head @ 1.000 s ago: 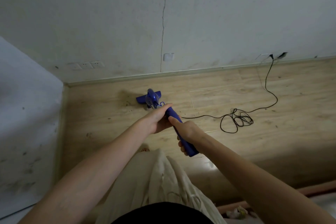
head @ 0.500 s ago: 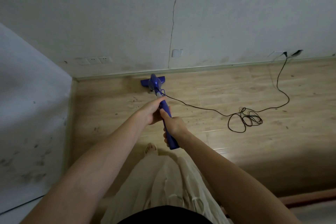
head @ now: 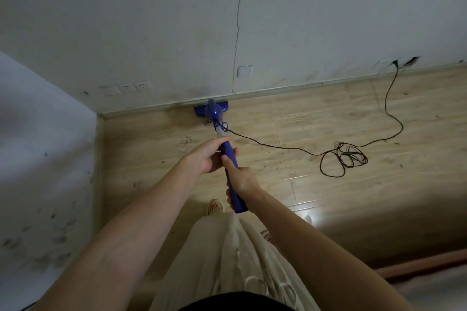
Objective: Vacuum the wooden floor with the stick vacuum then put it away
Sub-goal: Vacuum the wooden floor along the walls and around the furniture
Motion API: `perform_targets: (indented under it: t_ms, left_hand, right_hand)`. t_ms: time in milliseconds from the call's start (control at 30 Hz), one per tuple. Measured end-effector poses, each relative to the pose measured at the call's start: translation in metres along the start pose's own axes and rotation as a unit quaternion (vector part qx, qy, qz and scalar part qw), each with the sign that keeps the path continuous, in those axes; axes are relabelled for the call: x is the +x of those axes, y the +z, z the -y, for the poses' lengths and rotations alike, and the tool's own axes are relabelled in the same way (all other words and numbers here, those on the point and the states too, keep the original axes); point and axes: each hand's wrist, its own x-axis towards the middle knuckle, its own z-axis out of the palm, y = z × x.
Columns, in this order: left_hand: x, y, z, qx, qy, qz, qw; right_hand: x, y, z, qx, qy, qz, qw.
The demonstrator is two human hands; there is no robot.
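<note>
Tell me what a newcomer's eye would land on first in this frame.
The blue vacuum at centre, gripped by the left hand higher on the stick and the right hand near its end, with its head pushed up to the baseboard. Next, the black cord, running right across the wooden floor into a tangled coil, then up to a wall socket.

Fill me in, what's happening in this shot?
A person is vacuuming a wooden floor with a blue stick vacuum. The left hand grips the shaft higher up, and the right hand grips the handle end. The vacuum head sits against the baseboard. Its black cord trails right, partly tangled, to a wall outlet. Dirt specks remain on the boards.
</note>
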Motion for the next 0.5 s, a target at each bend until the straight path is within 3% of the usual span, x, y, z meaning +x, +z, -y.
perform_targets:
  t_ms: [300, 500]
  left_hand:
    - [-0.025, 0.036, 0.033, -0.044, -0.043, 0.053, 0.997]
    - [-0.025, 0.038, 0.034, -0.039, -0.031, 0.035, 0.998]
  right_hand:
    - [-0.045, -0.07, -0.001, -0.125, 0.015, 0.028, 0.992]
    - [-0.041, -0.07, -0.002, -0.121, 0.001, 0.029, 0.992]
